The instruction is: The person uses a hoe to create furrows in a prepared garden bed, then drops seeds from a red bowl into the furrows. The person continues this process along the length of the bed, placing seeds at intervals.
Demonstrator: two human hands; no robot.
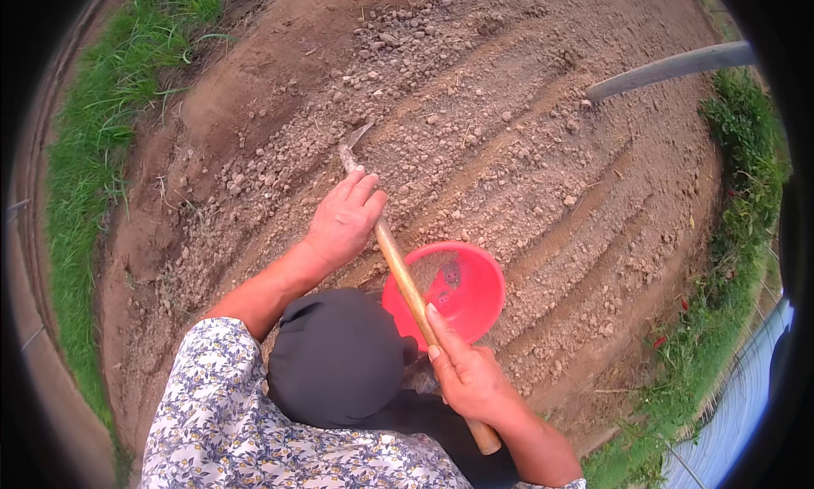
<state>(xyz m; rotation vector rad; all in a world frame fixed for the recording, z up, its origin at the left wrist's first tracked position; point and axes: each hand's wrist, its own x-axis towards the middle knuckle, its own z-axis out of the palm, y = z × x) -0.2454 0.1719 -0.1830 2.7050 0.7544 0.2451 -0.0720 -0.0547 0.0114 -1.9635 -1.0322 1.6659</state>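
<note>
A short-handled hoe (400,264) slants across in front of me, its metal blade (358,134) at the far end against the crumbly soil; whether the edge has sunk in, I cannot tell. My left hand (348,214) wraps the shaft just below the blade's neck. Lower down, near the butt, my right hand (463,371) grips the same wooden handle, thumb laid along it. Beneath the handle, by my knee, stands a red plastic basin (480,292) with some brownish, grainy material inside. The handle hides part of the basin's left side.
Shallow furrows (534,253) run diagonally over the cloddy soil. Grass (95,190) borders the left. A grey pole (674,71) juts in at upper right, above leafy plants (744,152) with a few red spots. Pale plastic sheeting (731,400) lies at lower right.
</note>
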